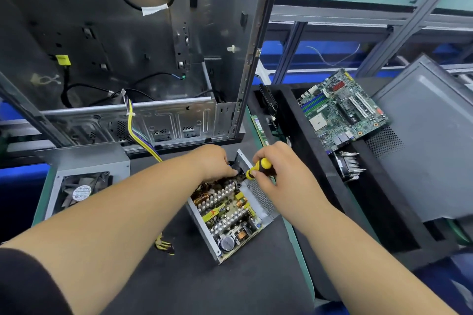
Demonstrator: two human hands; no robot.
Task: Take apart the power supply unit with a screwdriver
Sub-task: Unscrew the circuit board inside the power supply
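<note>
— yellow and black, that screwdriver handle (261,167)? which of the hands has it?

— the right hand (275,169), fingers curled round the handle, thumb on the yellow end. the shaft is hidden behind the hands, so i cannot tell where the tip sits.

— and the open silver metal power supply unit (231,215)?

— on the dark grey mat of the counter (230,284), low in the middle, tilted with one corner toward the person. its lid is off: a crowded circuit board with copper coils, pale heat-sink fins and yellow parts shows inside. the perforated side wall lies under the right hand.

— the left hand (213,163)?

— at the far end of the unit, fingers bent down onto a black part there, just beside the screwdriver. whether it pinches that part or only presses on it i cannot tell.

— what else lies about?

— a grey metal cover with a black fan (82,188) sits left of the unit, apart from it. a bundle of yellow and black wires (139,133) runs from behind the left forearm up toward the tall, open grey computer case (143,41) standing behind. on the right, a green motherboard (341,110) rests on a black foam tray (320,186), with a finned metal heat sink (349,166) just below it and a flat grey steel side panel (430,151) lying further right.
</note>
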